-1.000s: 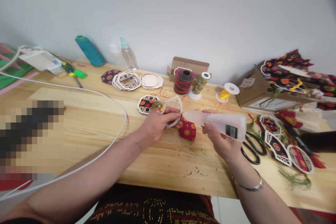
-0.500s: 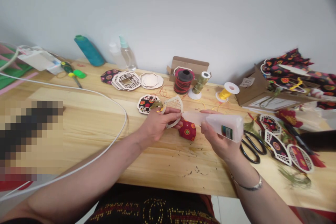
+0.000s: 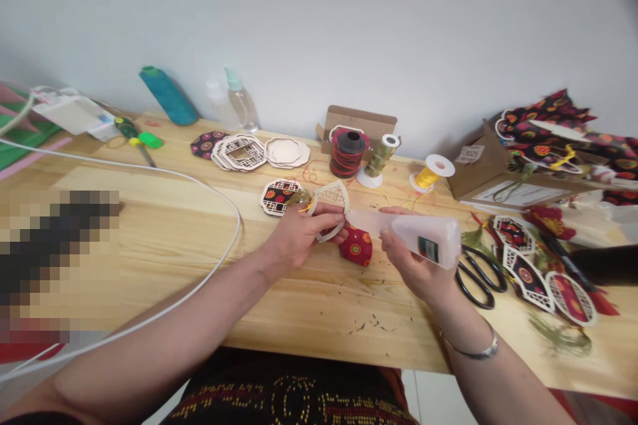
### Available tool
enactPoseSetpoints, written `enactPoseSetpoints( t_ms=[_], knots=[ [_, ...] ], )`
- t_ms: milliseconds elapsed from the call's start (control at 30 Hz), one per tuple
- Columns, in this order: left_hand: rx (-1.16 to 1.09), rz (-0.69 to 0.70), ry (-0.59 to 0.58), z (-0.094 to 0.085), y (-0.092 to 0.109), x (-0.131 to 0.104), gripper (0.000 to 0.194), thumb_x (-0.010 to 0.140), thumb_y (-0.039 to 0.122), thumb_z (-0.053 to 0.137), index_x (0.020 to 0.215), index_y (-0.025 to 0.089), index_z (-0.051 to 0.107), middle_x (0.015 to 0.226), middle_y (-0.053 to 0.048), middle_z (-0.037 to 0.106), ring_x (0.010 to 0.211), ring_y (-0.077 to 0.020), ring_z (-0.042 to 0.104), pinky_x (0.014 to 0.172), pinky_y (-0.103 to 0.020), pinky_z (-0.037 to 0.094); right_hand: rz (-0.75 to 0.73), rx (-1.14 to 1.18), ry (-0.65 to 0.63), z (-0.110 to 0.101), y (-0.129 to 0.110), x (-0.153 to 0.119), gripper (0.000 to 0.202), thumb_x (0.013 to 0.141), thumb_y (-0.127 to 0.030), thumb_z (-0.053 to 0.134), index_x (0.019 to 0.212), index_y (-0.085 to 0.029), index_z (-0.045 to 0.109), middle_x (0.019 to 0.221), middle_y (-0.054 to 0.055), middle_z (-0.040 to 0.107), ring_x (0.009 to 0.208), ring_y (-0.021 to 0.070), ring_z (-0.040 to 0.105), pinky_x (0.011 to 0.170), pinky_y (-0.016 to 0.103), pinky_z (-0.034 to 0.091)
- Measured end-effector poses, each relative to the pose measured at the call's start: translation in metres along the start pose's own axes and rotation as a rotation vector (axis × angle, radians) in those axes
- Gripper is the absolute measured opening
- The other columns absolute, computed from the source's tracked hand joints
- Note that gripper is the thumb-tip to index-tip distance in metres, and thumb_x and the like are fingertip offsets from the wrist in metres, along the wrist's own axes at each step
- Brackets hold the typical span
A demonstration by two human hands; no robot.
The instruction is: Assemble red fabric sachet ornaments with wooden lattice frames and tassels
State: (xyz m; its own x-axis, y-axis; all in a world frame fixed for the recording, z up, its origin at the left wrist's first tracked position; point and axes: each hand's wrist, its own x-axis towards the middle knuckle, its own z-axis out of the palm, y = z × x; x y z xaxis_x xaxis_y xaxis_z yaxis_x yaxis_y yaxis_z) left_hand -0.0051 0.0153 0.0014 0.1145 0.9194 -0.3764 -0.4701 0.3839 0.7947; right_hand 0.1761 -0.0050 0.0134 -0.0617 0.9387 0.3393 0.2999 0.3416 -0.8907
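Between its fingers and thumb, my left hand [image 3: 299,236] pinches a pale fan-shaped wooden lattice frame [image 3: 333,196]. My right hand [image 3: 413,265] is wrapped around a translucent glue bottle [image 3: 436,236], tipped nearly level so that its long nozzle meets the frame's right edge. Whether glue is coming out is too small to tell. Just below the nozzle, a red patterned fabric piece [image 3: 357,248] lies on the table. Behind my left hand rests an ornament with dark floral fabric in a lattice frame [image 3: 280,198], with a green tassel partly hidden by the fingers.
Stacked wooden frames [image 3: 240,153], a red thread spool [image 3: 347,154] and a yellow spool [image 3: 427,174] line the back. Black-handled scissors [image 3: 481,277] and finished ornaments [image 3: 528,275] lie at right, before a cardboard box [image 3: 478,176]. A white cable [image 3: 219,196] loops across the left side.
Almost nothing differs. The bottle in my right hand has shifted very slightly, its nozzle still at the frame's right edge; my left hand keeps its hold.
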Motion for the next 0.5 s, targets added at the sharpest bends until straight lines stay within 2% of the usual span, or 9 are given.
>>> enactPoseSetpoints(
  t_ms=[167,300,500],
  knots=[
    [0.037,0.014,0.025,-0.0003,-0.0009,0.0001,0.019,0.054,0.018,0.081,0.069,0.01,0.072,0.058,-0.006,0.07,0.054,-0.0156,0.065,0.051,-0.025,0.053,0.003,0.021,-0.012,0.0011,-0.0015,-0.0001,0.022,0.074,-0.026,0.067,0.094,-0.017,0.064,0.07,0.004,0.067,0.068,0.0204,0.067,0.054,0.03,0.055],
    [0.091,0.039,0.034,-0.0006,-0.0018,0.0001,0.019,0.054,0.019,0.081,0.069,0.01,0.072,0.059,-0.005,0.07,0.053,-0.0156,0.064,0.054,-0.027,0.053,0.014,0.016,-0.017,0.0014,-0.0006,-0.0008,0.024,0.075,-0.03,0.069,0.095,-0.018,0.064,0.082,0.008,0.071,0.071,0.022,0.068,0.057,0.033,0.057],
    [0.239,0.125,0.048,0.0007,-0.0003,-0.0027,0.011,0.059,0.017,0.075,0.069,0.012,0.074,0.06,-0.003,0.069,0.052,-0.0138,0.062,0.058,-0.028,0.053,-0.119,0.008,-0.046,0.0001,0.002,-0.0006,0.021,0.076,-0.022,0.069,0.097,-0.021,0.064,0.09,0.006,0.073,0.074,0.02,0.069,0.067,0.034,0.059]
  ],
)
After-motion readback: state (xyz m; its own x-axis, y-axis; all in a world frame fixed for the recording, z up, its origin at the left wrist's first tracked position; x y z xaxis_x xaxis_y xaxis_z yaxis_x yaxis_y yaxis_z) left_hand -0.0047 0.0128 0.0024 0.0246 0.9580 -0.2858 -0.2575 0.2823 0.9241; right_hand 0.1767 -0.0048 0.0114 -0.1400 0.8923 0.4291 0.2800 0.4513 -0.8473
